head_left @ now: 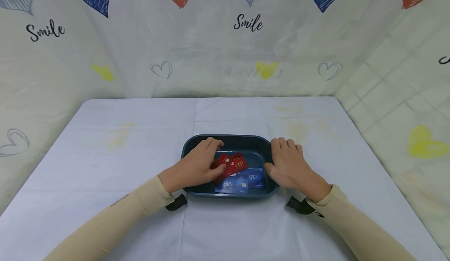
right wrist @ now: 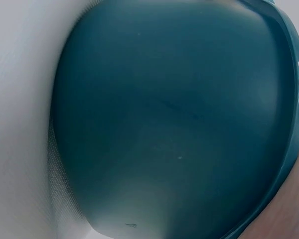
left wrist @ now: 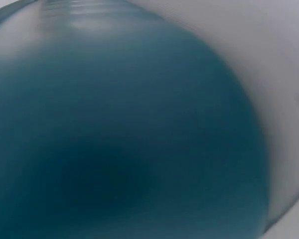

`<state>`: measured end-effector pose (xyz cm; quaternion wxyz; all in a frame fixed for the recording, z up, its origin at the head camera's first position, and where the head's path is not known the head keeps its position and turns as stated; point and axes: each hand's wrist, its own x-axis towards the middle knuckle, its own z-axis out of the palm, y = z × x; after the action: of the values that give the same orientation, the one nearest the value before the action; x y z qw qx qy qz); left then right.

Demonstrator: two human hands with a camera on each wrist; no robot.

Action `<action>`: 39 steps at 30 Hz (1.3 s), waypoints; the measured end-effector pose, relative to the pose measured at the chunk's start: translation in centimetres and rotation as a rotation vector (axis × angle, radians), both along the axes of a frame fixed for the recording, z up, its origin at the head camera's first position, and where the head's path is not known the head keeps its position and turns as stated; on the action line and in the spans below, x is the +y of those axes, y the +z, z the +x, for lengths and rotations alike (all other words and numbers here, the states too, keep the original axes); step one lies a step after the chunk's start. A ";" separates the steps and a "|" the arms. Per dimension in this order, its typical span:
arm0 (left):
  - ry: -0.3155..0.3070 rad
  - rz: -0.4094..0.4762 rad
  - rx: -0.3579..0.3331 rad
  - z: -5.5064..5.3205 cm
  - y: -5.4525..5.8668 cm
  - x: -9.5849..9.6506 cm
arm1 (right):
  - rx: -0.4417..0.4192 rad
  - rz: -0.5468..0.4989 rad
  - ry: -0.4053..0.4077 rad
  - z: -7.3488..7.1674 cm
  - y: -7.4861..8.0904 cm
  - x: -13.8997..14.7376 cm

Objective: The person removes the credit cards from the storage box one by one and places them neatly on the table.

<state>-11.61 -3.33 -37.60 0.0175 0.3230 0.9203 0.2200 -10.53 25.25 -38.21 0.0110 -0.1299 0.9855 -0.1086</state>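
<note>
A dark teal rectangular tray stands on the white-covered table, holding red cards heaped over blue cards, some printed "VIP". My right hand grips the tray's right end, thumb inside the rim. Over the left part of the tray is my left hand, its thumb and fingers spread apart beside the red cards, the thumb overlapping them in the head view. The left wrist view is blurred and filled by the teal tray wall. In the right wrist view the tray's outer wall shows close up.
White cloth covers the table, with a few yellowish stains. Behind it hangs a pale backdrop printed with hearts and "Smile". A black strap shows under the left wrist, another black strap under the right.
</note>
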 end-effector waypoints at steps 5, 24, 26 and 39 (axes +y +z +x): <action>-0.018 0.018 -0.043 -0.4 -0.5 0.3 | -0.006 0.000 0.001 -0.1 0.1 0.0; -0.037 -0.050 -0.131 -0.7 -0.9 0.0 | -0.031 -0.022 0.010 -0.3 0.0 -0.3; -0.044 -0.069 -0.129 -0.7 -0.9 0.1 | -0.030 -0.026 0.009 -0.2 0.0 -0.2; -0.060 -0.116 -0.110 -0.5 -1.1 0.3 | -0.029 -0.041 0.010 -0.2 -0.1 -0.1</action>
<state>-12.12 -3.05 -38.66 0.0934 0.3364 0.9190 0.1831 -10.75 25.17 -38.29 0.0231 -0.1335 0.9821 -0.1307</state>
